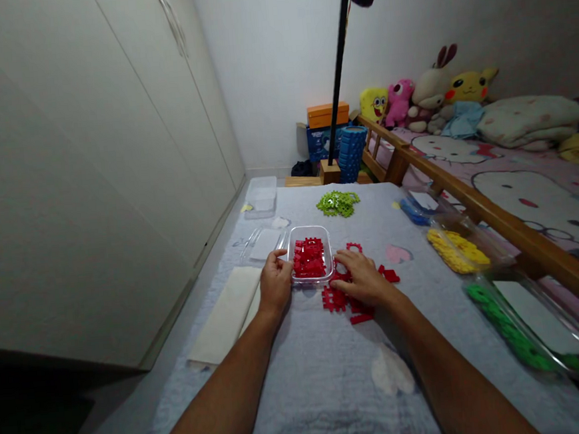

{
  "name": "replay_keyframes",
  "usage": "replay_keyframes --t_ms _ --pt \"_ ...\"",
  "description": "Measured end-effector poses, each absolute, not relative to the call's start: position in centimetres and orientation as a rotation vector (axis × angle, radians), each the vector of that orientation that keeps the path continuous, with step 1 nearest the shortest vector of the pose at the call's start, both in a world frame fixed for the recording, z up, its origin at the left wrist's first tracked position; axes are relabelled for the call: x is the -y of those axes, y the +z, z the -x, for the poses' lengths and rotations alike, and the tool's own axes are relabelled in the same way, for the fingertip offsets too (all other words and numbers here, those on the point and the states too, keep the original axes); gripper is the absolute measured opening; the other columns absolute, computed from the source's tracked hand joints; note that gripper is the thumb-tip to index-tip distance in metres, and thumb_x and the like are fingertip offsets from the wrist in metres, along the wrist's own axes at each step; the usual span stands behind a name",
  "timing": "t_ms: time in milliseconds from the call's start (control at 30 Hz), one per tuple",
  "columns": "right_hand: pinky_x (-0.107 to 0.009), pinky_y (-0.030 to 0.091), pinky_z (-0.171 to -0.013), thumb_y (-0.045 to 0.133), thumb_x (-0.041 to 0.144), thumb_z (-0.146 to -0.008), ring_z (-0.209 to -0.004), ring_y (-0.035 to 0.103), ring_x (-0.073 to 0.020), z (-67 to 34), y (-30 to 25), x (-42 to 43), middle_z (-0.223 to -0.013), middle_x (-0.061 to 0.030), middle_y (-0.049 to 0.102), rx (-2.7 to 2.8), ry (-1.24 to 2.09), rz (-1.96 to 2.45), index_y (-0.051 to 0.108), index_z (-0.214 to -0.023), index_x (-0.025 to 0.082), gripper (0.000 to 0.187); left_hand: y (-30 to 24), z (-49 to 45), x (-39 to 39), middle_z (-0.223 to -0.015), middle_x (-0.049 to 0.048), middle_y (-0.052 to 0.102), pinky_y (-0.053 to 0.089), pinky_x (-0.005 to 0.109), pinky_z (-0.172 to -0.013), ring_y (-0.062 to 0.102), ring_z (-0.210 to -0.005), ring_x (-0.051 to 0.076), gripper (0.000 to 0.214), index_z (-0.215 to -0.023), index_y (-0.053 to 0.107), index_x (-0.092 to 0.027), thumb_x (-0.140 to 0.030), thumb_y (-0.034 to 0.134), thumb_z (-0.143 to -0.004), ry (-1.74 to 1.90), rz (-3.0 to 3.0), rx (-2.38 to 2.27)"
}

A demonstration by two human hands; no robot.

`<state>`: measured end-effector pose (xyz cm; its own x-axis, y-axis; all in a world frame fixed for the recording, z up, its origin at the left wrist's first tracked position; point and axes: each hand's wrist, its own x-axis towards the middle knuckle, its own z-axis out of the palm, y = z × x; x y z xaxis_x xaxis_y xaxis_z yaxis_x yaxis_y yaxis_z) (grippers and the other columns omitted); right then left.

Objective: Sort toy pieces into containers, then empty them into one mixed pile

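A clear plastic container stands on the cloth-covered table, partly filled with red interlocking plastic pieces. My left hand is closed against its left side, with the thumb near the rim. To the container's right, my right hand reaches over a loose spread of red pieces. Its thumb and fingers are apart, and some of the pieces are hidden under the palm. A clear lid with a white label lies just behind my left hand.
Light green pieces lie heaped at the back, with another clear container at the back left. Containers of blue, yellow and green pieces line the right side by the bed rail. A folded cream cloth lies left.
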<state>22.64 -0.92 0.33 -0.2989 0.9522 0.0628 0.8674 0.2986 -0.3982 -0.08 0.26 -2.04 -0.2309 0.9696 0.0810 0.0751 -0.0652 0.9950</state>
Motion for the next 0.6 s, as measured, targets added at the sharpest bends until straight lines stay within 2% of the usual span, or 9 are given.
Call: replay_keyframes --t_ms 133,367,600 --pt "-0.052 0.033 -0.106 0.067 0.043 -0.085 -0.131 0.048 -0.0333 -22.1 -0.1 1.3 -0.143 -0.0125 0.055 2.39 0.401 1.629 0.066 -0.125 0.024 0.044 -1.9 0.2 -0.3 -0.062 -0.0081 0.047 0.036 0.021 -0.053 0.045 -0.053 0.011 0.03 -0.104 0.06 -0.018 -0.028 0.06 -0.076 1.424 -1.205 -1.455" --pt "-0.041 0.037 -0.096 0.066 0.031 -0.086 -0.115 0.055 -0.0258 -23.9 -0.4 1.1 -0.126 -0.009 0.063 2.318 0.313 1.669 0.071 -0.111 0.025 0.026 -2.1 0.3 -0.4 -0.06 -0.0089 0.046 0.036 0.021 -0.052 0.044 -0.051 0.01 0.03 -0.104 0.059 -0.019 -0.029 0.06 -0.075 1.421 -1.179 -1.425" --pt "-0.043 0.038 -0.094 0.064 0.037 -0.089 -0.112 0.056 -0.0285 -25.2 -0.3 1.1 -0.123 -0.0104 0.065 2.209 0.201 1.734 0.073 -0.108 0.025 0.024 -1.9 0.1 -0.4 -0.059 -0.0093 0.045 0.036 0.021 -0.051 0.043 -0.05 0.01 0.03 -0.102 0.059 -0.018 -0.028 0.061 -0.074 1.428 -1.149 -1.4"
